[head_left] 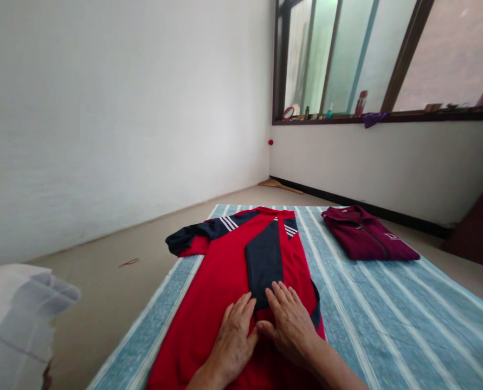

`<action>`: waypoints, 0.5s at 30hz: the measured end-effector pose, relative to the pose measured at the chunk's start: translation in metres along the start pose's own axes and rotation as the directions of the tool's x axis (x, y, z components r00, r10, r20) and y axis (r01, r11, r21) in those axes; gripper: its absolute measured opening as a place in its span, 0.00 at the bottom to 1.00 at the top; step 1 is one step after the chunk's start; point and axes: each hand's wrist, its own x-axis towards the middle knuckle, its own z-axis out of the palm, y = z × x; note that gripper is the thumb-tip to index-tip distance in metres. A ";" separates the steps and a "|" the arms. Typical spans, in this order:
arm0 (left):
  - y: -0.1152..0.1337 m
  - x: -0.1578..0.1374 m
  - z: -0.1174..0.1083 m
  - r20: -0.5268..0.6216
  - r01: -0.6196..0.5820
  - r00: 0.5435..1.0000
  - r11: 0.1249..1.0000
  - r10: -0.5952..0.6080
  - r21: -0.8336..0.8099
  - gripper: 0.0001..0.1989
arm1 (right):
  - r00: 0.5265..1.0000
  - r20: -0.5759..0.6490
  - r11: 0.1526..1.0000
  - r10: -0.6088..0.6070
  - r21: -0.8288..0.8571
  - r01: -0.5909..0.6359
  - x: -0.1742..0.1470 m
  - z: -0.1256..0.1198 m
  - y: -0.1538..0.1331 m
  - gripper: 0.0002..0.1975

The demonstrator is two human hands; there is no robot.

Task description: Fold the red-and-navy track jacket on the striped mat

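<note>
A blue-and-white striped sheet [355, 303] spreads out before plain white walls [123, 108]. On it, a red-and-navy track jacket [220, 276] lies flat, its collar [261, 209] at the far end. 1 navy sleeve [265, 260] is folded over the body; the other sleeve [192, 235], with 3 white stripes [228, 223] near the shoulder, juts left and bunches toward its end. The left hand [232, 336] rests flat, fingers close together; the right hand [288, 319] has its fingers slightly apart, and neither clamps anything. The smooth fabric looks light, limp and a little slippery, probably best held at shoulder and sleeve end. Rightward, a neatly folded burgundy zip jacket [363, 238] seems thicker.
</note>
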 end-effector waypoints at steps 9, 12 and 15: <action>-0.004 -0.005 0.000 -0.142 -0.022 0.990 0.999 0.017 -0.032 0.21 | 0.998 0.045 0.999 0.047 0.011 -0.047 0.029 0.000 -0.001 0.35; -0.015 -0.012 -0.006 -0.231 -0.039 0.972 0.999 0.032 -0.025 0.18 | 0.995 0.090 0.999 0.049 0.007 -0.050 0.030 0.006 0.000 0.34; -0.027 -0.019 -0.018 -0.273 -0.041 0.961 0.999 0.038 -0.003 0.15 | 0.994 0.102 0.999 0.050 0.009 -0.051 0.027 0.011 0.000 0.34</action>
